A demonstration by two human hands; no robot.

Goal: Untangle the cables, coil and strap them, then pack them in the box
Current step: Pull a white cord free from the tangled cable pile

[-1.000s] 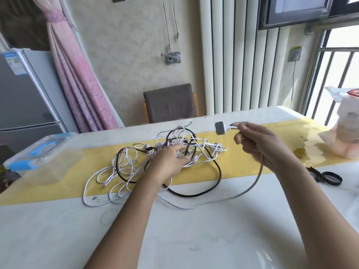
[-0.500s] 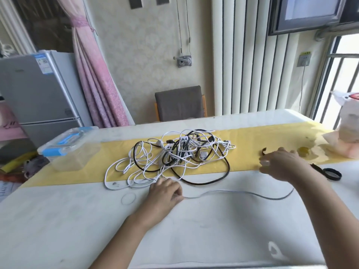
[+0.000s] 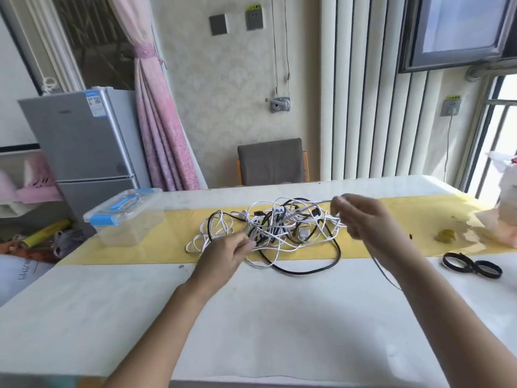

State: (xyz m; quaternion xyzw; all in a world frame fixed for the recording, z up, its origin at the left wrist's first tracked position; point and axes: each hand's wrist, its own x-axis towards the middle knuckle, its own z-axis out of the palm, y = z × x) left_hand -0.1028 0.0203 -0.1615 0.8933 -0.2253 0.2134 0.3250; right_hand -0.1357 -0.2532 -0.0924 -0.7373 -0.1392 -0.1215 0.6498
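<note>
A tangle of white and black cables [image 3: 279,225] lies on the yellow runner [image 3: 156,247] in the middle of the table. My left hand [image 3: 226,252] pinches a cable at the tangle's near left side. My right hand [image 3: 363,219] is raised at the tangle's right side and pinches a grey cable [image 3: 384,271], which stretches from its fingertips back into the tangle and also trails down under my right wrist. The clear plastic box [image 3: 126,217] with a blue-latched lid stands closed at the left end of the runner.
Two black strap loops [image 3: 472,266] lie on the white table [image 3: 251,317] at the right. A white bag [image 3: 503,211] stands at the far right edge. A grey chair [image 3: 272,162] is behind the table, a fridge [image 3: 81,138] to the left.
Both hands have risen from the table's front area to the tangle. My left hand now pinches a cable at its left side; my right hand has lifted the grey cable beside it.
</note>
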